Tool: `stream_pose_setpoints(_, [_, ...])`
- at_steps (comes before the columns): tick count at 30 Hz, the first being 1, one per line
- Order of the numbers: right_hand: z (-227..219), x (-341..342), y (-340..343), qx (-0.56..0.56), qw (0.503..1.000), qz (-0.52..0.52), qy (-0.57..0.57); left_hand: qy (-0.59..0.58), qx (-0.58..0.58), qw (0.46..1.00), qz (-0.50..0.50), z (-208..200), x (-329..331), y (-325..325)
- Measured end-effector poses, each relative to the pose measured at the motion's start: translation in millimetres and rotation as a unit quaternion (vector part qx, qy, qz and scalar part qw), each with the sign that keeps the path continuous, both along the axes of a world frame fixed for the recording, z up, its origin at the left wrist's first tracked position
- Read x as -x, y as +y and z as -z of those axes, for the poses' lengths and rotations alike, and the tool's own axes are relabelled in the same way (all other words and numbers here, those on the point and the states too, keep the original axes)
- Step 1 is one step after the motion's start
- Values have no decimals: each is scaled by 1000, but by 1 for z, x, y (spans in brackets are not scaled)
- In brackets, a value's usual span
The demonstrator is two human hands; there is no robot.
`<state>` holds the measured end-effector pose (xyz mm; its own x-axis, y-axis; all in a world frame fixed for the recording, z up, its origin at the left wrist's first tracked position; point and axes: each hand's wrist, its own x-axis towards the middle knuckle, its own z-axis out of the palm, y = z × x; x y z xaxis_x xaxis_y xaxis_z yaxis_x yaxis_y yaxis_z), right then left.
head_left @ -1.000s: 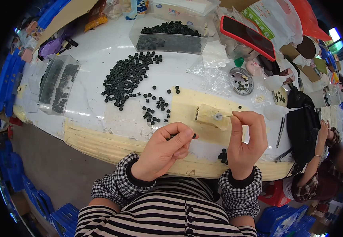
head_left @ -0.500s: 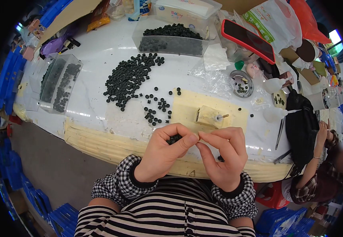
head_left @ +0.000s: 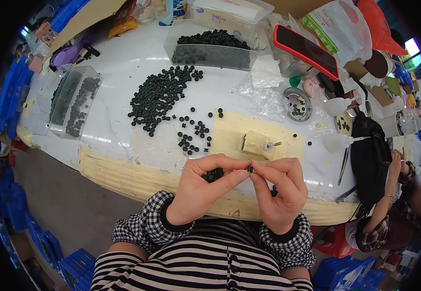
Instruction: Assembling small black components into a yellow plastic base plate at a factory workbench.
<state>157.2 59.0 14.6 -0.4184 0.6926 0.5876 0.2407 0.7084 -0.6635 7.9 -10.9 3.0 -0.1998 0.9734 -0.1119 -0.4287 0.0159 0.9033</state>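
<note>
My left hand [head_left: 203,186] and my right hand [head_left: 283,194] meet at the fingertips over the table's near edge. Pinched between them is a small black grooved part [head_left: 250,169], round like a tiny spool. Several more black parts [head_left: 213,174] lie in the curled fingers of my left hand. Dark pieces [head_left: 274,191] also show beside my right palm, and I cannot tell whether that hand holds them. Just beyond the hands, a tape-covered block [head_left: 259,144] with a thin pin [head_left: 274,144] sticking out sits on a yellowish sheet [head_left: 225,127].
Loose black parts [head_left: 157,94] form a pile left of centre. Clear bins [head_left: 210,57] [head_left: 77,102] hold more. On the right are a red-edged phone [head_left: 306,51], a round dish [head_left: 298,104], squeeze bottles [head_left: 336,142], tweezers [head_left: 344,165] and a black bag [head_left: 369,155]. Another person's arm [head_left: 387,189] shows there.
Both hands have shifted slightly right. The small black part now shows between the fingertips, where it was hidden before. More of the parts in the left hand are visible.
</note>
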Motion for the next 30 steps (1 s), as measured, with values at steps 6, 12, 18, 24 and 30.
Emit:
stream_pose_setpoints(6, [4, 3, -4, 2, 1000, -5, 14, 1, -9, 999, -32, 3, -3, 1])
stream_pose_setpoints(12, [4, 4, -8, 35, 999, -19, 30, 135, -65, 984, -98, 5, -2, 3])
stream_pose_setpoints(18, [2, 1, -7, 11, 999, -50, 16, 127, -68, 985, -95, 8, -1, 3])
stream_pose_setpoints(24, [3, 0, -5, 25, 997, -69, 24, 176, -103, 974, -97, 8, 3, 3])
stream_pose_setpoints(30, [3, -2, -4, 32, 996, -78, 25, 194, -111, 972, -72, 6, 8, 3])
